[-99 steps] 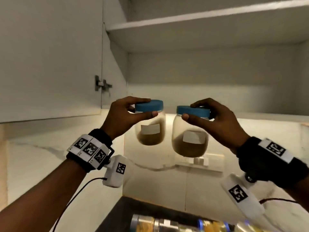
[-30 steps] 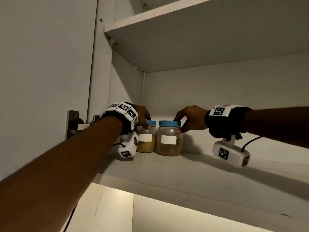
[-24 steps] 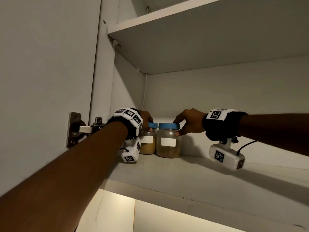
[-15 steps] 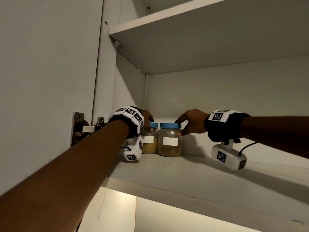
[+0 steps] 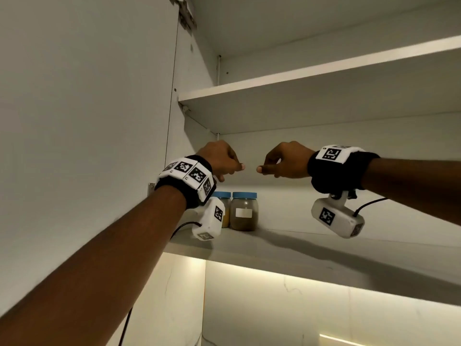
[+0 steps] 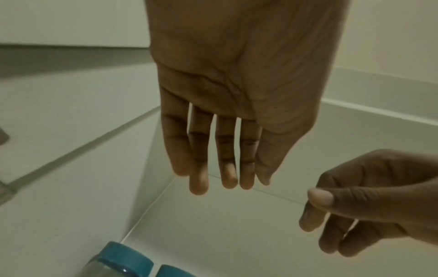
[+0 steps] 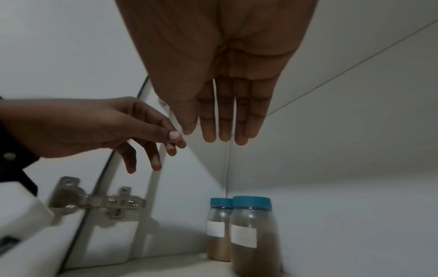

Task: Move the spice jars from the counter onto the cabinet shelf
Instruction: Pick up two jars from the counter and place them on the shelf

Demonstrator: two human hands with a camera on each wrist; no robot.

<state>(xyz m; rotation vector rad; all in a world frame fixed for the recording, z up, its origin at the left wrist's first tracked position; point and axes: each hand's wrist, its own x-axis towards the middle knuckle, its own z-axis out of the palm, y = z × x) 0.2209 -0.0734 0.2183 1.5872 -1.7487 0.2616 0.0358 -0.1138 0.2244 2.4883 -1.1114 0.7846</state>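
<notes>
Two clear spice jars with blue lids and white labels stand side by side in the back left corner of the lower cabinet shelf point(image 5: 324, 248). My left wrist camera partly hides the left jar point(image 5: 225, 208), while the right jar point(image 5: 244, 212) shows in full. Both jars also appear in the right wrist view, left jar point(image 7: 218, 230) and right jar point(image 7: 252, 236). My left hand point(image 5: 225, 166) and right hand point(image 5: 280, 166) hover above the jars, apart from them, fingers relaxed and empty. The wrist views confirm bare palms on the left hand point(image 6: 220, 168) and the right hand point(image 7: 222, 121).
The open cabinet door point(image 5: 74, 121) stands at the left, its metal hinge point(image 7: 94, 202) close to the jars. An upper shelf point(image 5: 324, 71) runs overhead. The lower shelf stretches bare to the right of the jars. A lit marble wall lies below.
Both hands have let go of the jar lids and risen above the jars. The jars stay standing on the shelf.
</notes>
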